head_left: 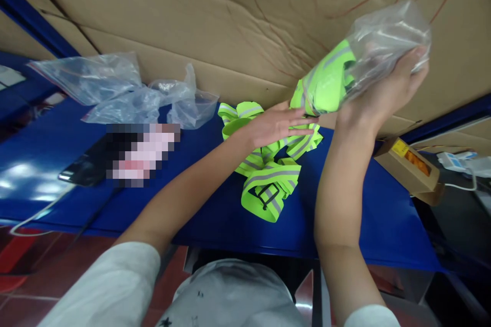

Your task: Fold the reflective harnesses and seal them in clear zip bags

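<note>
My right hand [397, 84] is wrapped round a clear plastic bag [387, 28], raised and tilted above the table. From the bag's lower end sticks out a rolled bundle of neon-yellow reflective straps [326, 79] with grey stripes. Just below that bundle is my left hand [274, 125], its fingers stretched out; whether they touch the bundle I cannot tell. Under and in front of my left hand, more neon-yellow reflective straps [272, 179] lie in a loose heap, one with a black buckle [267, 196].
Crumpled clear plastic bags [126, 97] lie at the back left of the blue table [215, 214]. Nearer me is a dark phone [86, 168] beside a blurred-out patch. A small cardboard box [408, 166] stands at the right. Cardboard [172, 20] forms the back wall.
</note>
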A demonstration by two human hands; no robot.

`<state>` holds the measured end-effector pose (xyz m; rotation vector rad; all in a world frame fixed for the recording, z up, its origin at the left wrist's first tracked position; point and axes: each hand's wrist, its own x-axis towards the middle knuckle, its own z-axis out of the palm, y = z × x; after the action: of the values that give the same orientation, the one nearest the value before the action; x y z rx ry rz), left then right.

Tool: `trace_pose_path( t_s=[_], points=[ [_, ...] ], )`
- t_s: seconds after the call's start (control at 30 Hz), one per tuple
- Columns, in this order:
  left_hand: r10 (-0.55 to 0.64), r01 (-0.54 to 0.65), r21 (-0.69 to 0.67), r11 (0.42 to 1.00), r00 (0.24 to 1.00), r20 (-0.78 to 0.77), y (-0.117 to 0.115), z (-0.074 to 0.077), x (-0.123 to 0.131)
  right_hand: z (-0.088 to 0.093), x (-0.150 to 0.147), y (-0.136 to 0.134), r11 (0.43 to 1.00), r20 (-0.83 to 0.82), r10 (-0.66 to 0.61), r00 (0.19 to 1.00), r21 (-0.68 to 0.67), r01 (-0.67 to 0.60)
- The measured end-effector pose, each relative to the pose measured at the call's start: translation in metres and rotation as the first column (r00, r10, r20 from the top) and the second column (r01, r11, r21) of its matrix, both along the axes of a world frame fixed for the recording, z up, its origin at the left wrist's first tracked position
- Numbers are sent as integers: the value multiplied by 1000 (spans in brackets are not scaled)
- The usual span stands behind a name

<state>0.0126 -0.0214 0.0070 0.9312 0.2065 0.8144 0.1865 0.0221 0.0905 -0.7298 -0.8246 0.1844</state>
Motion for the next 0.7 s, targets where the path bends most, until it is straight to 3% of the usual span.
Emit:
trace_pose_path(
  t_s=[0.1, 0.2, 0.27, 0.37, 0.5, 0.63, 0.7],
  points=[
    [112, -109, -63, 992, 993, 44, 4, 2, -1, 8, -6, -8, 976, -248, 214, 945, 5, -219],
    [273, -273, -62, 960, 962, -8, 7, -2, 1, 12, -5, -14, 876, -417, 454, 787, 50, -479],
    [310, -312, -43, 949, 950, -44, 8, -5, 3, 12, 3, -14, 815, -465, 531, 709, 50, -577],
    [306, -308, -9, 951, 948, -91, 8, -4, 3, 8, 26, -12, 791, -579, 541, 610, 106, -602],
    [319, -312, 67, 948, 935, -153, 1, 11, 1, 5, 63, -15, 803, -783, 479, 396, 210, -557],
    [382, -355, 145, 924, 884, -269, -8, 26, -1, 13, 81, -28, 858, -808, 417, 417, 198, -474],
    [413, -390, 137, 911, 858, -304, -4, 28, -6, 19, 88, -40, 899, -766, 397, 505, 214, -382]
  ],
)
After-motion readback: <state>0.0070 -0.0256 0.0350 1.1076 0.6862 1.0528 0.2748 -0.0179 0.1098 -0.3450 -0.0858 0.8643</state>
